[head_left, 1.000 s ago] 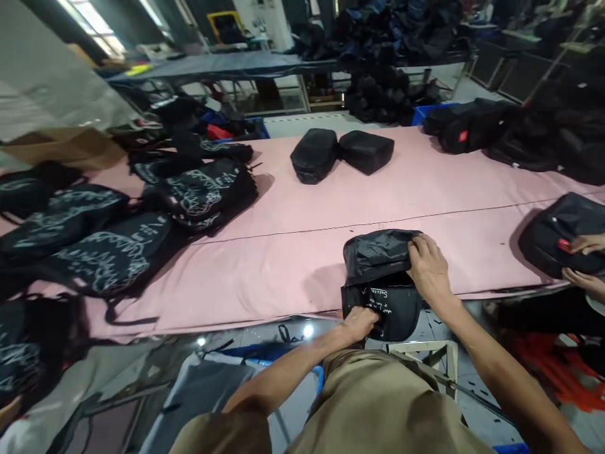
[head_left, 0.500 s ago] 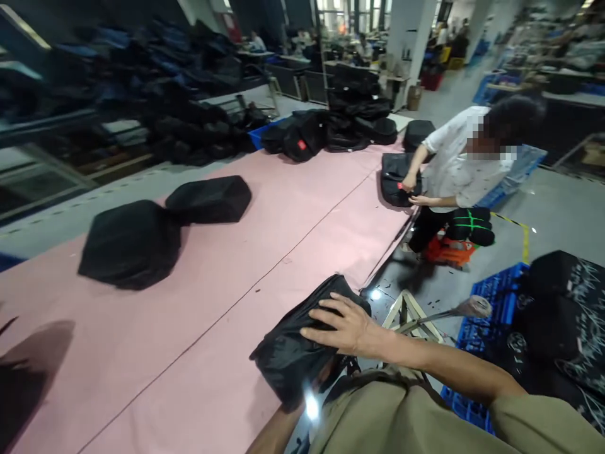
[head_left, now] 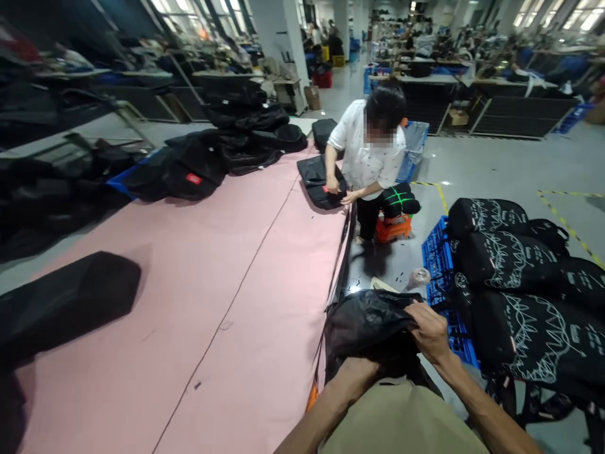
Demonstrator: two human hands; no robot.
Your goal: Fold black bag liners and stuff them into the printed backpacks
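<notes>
A black fabric bag (head_left: 363, 321) is close against my body at the table's right edge, its opening turned toward me. My right hand (head_left: 428, 326) is closed on the rim of that opening at the right. My left hand (head_left: 363, 371) reaches into the bag, and its fingers are hidden by the fabric. Left of me, a black boxy bag (head_left: 80, 302) lies on the pink-covered table (head_left: 265, 277).
Across the table, a co-worker in a white shirt (head_left: 350, 135) handles a black bag with a red label (head_left: 316, 183). Black bags (head_left: 193, 167) are heaped at the far end. To my right, patterned black backpacks (head_left: 515, 328) lie by a blue crate (head_left: 437, 258).
The bag has moved off the tabletop toward my body. My right hand went from lying flat on it to gripping its rim; my left arm now enters it. The view swung right.
</notes>
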